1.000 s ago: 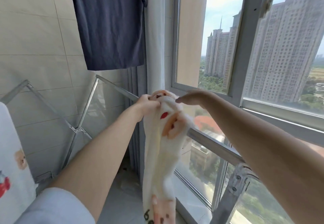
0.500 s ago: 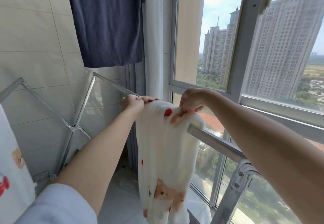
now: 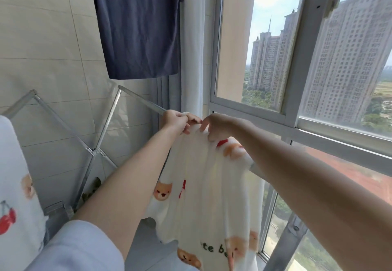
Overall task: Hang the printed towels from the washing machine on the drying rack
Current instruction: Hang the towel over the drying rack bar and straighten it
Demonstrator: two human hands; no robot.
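A white towel [image 3: 207, 186] printed with bear faces and red cherries hangs over the far rail of the metal drying rack [image 3: 140, 98], spread out and falling toward the floor. My left hand [image 3: 177, 121] pinches its top edge at the rail. Just to the right, my right hand [image 3: 216, 127] grips the same top edge with curled fingers. A second printed towel [image 3: 14, 196] hangs over the near rail at the left edge of the view.
A dark blue T-shirt [image 3: 137, 25] hangs high against the tiled wall, with a white curtain [image 3: 192, 44] beside it. A large window [image 3: 318, 58] fills the right side, its frame close behind the rack. The rack's crossed legs [image 3: 95, 150] stand at the left.
The towel went from a bunched bundle held up at the rail to a spread sheet draped over it. Both hands have come close together on its top edge.
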